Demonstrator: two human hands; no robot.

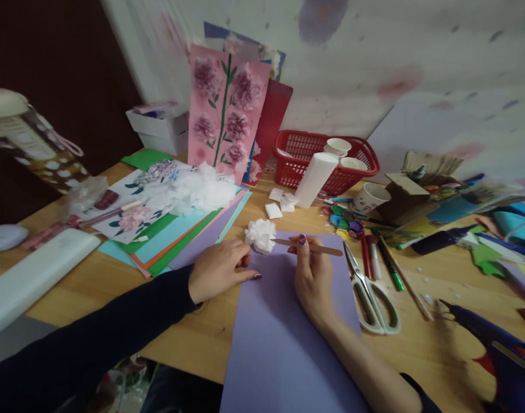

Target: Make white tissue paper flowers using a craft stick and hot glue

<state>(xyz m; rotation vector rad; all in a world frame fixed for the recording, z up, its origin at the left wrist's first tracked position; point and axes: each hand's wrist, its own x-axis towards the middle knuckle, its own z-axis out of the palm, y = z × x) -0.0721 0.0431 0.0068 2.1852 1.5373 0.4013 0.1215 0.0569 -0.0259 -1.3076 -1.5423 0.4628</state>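
Observation:
My right hand [314, 275] pinches a flat wooden craft stick [325, 249] over a sheet of purple paper [279, 344]. The stick's left tip reaches the edge of a white tissue-paper flower [261, 235] at the sheet's top left corner; whether it touches the petals I cannot tell. Beside the flower, my left hand [219, 269] lies with its fingers bent and its thumb stretched out over the paper's left edge. Nothing shows between those fingers. White-handled scissors [372, 295] lie by the purple sheet's right edge.
At the back stand a red basket [283, 166] with cups, a white roll [316, 180] and a pink flower picture [223, 109]. Coloured papers [189, 246] and white tissue [197, 189] lie left. Paint pots [339, 221], pens and a glue gun [494, 344] are right.

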